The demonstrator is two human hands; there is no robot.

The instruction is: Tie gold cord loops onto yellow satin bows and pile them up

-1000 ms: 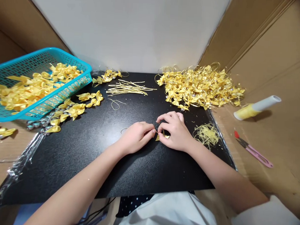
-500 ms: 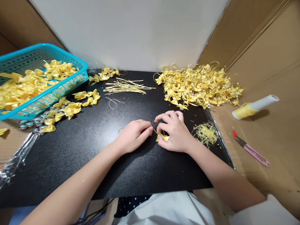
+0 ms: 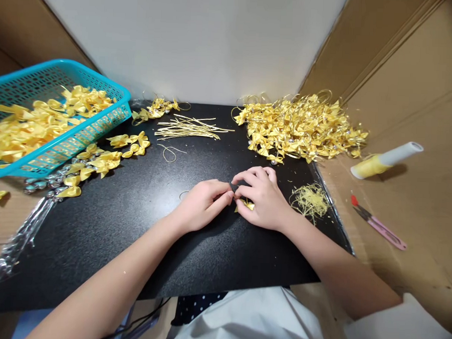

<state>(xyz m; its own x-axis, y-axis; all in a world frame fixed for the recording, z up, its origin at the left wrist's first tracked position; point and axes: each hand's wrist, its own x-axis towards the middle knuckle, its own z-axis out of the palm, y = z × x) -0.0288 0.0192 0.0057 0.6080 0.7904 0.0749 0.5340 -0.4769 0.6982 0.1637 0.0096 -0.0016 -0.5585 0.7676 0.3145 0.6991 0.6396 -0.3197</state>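
Observation:
On the black board (image 3: 107, 234), my left hand (image 3: 205, 203) is closed, thumb and forefinger pinched at a thin cord whose loop (image 3: 183, 193) shows left of the knuckles. Fingertips of both hands nearly meet. My right hand (image 3: 262, 198) has curled fingers around a yellow bow (image 3: 247, 205), partly hidden under the thumb and palm. What exactly the fingertips grip between the hands is too small to tell. Beyond them lie a bundle of gold cords (image 3: 192, 127) and one loose curled cord (image 3: 169, 153).
A turquoise basket (image 3: 101, 119) of yellow bows stands left, with bows (image 3: 104, 161) and silver bells beside it. Finished-looking bows (image 3: 302, 128) are heaped back right. Cord scraps (image 3: 310, 200), pink snips (image 3: 386, 232) and a white tube (image 3: 401, 153) lie right.
The right fingertips have moved slightly left, closer to the left fingertips. The left hand has barely moved. The view has shifted a little.

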